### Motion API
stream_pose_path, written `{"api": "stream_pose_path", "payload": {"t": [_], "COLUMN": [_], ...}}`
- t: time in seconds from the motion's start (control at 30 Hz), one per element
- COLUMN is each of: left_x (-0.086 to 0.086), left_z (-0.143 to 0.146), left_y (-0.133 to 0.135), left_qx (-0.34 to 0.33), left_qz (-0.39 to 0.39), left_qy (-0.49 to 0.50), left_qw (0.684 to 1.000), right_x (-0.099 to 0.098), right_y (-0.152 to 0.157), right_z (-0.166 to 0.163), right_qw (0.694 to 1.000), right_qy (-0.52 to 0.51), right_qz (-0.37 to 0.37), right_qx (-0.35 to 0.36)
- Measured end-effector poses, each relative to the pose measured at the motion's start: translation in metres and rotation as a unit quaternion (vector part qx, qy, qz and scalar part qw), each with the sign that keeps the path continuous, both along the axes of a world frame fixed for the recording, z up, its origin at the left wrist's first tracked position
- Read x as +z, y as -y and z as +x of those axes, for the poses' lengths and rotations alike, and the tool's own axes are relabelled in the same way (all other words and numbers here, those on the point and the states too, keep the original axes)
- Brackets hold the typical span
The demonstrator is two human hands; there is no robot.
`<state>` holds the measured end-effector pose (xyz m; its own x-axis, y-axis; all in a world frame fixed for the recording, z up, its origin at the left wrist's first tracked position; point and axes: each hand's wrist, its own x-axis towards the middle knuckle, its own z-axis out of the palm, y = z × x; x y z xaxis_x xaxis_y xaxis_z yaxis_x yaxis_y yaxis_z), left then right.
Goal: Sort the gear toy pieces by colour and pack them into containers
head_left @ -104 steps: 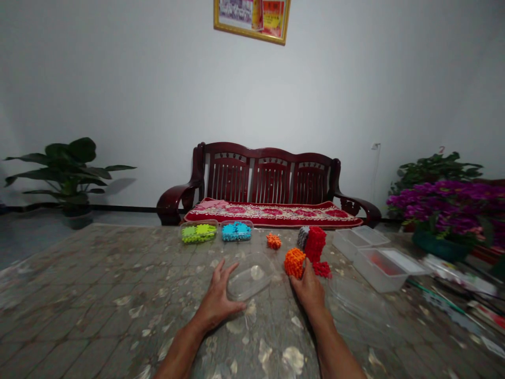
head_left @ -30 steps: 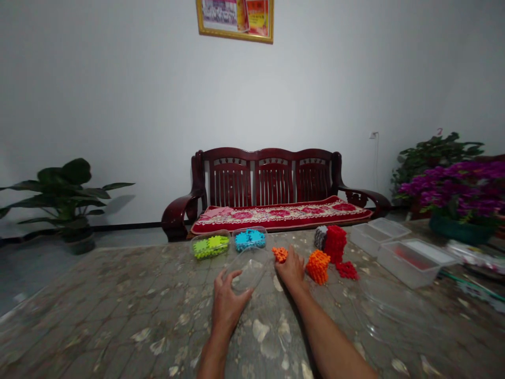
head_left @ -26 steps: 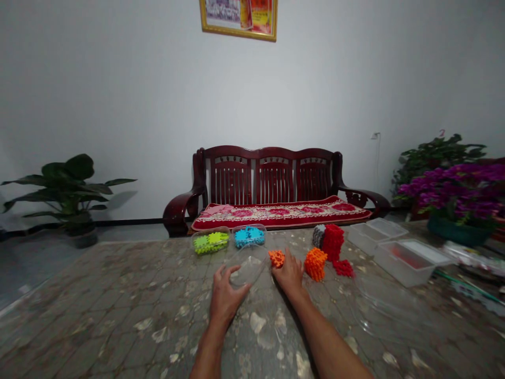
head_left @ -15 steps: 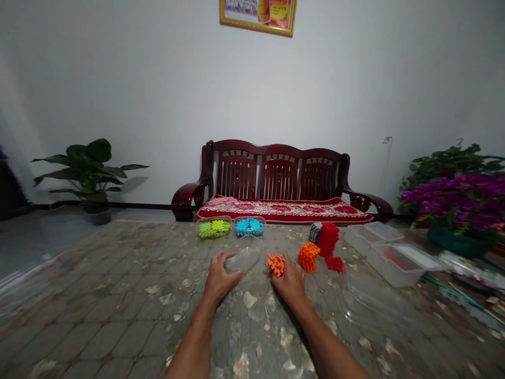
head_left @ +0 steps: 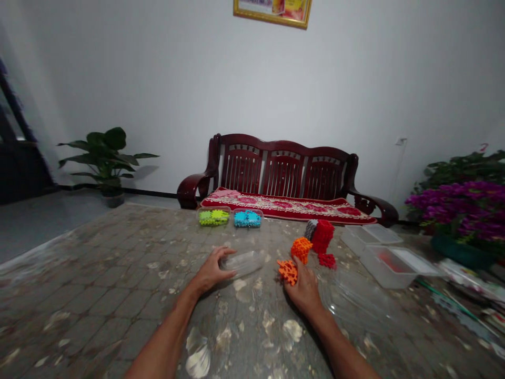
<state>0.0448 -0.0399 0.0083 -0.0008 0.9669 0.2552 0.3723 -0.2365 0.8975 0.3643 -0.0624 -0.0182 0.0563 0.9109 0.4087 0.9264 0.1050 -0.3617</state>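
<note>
My left hand [head_left: 211, 270] curls round the near left end of an empty clear plastic tub [head_left: 244, 261] on the table [head_left: 98, 295]. My right hand [head_left: 303, 288] is closed on a small clump of orange toothed plastic pieces [head_left: 288, 271], held just above the table to the right of the tub. Just beyond my right hand stands an orange block of stacked pieces [head_left: 302, 249]. Behind it are a taller red block [head_left: 322, 235], a grey stack [head_left: 310, 229] and loose red pieces [head_left: 327, 260].
Tubs of green pieces [head_left: 213, 216] and blue pieces [head_left: 247, 218] stand at the table's far edge. Clear boxes [head_left: 394, 266] and a clear lid [head_left: 355, 300] lie to the right, beside purple flowers [head_left: 461, 208]. A wooden bench [head_left: 286, 181] stands behind the table.
My right hand reached out to the small orange clump, closed on it and drew it back toward me. My left hand kept its hold on the clear tub. The camera swung left.
</note>
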Motion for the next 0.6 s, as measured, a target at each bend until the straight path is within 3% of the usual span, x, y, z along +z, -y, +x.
{"api": "stream_pose_path", "payload": {"t": [0.27,0.6], "left_x": [0.017,0.003], "left_z": [0.0,0.01], "left_y": [0.018,0.019], "left_qx": [-0.106,-0.081], "left_qz": [-0.042,-0.014], "left_qy": [-0.094,-0.124], "left_qw": [0.989,0.989], "right_x": [0.001,0.006], "right_y": [-0.001,0.005], "right_z": [0.001,0.008], "right_qw": [1.0,0.993], "right_qy": [-0.025,0.001], "right_qz": [-0.001,0.061], "right_qx": [0.009,0.097]}}
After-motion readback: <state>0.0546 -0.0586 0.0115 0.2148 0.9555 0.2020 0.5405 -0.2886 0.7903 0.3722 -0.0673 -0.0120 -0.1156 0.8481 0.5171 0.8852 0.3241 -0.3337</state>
